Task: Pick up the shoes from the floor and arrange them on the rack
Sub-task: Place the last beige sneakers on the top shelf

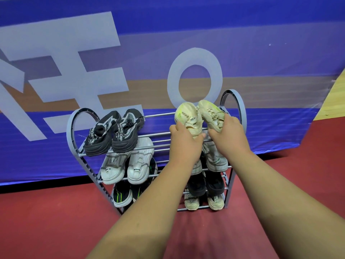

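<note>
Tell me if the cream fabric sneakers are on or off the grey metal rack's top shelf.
On, seemingly: cream sneakers lie across the rack's top bars; left hand and right hand each grip one heel.

Bright, even indoor light, from above. Banner (261, 53) carries a milky sheen across its middle, and colours wash out there. Dark shadow band under its lower edge on the floor (46, 221), with a faint blue glow beside it. Soft shadow on the floor between the arms (145, 212). Pale shoes (188, 116) bright, not blown out. Print on the black shoes (112, 133) reads sharp; banner lettering is softer. Wide-angle bend: banner lines bow, arms swell toward the bottom edge.
</note>
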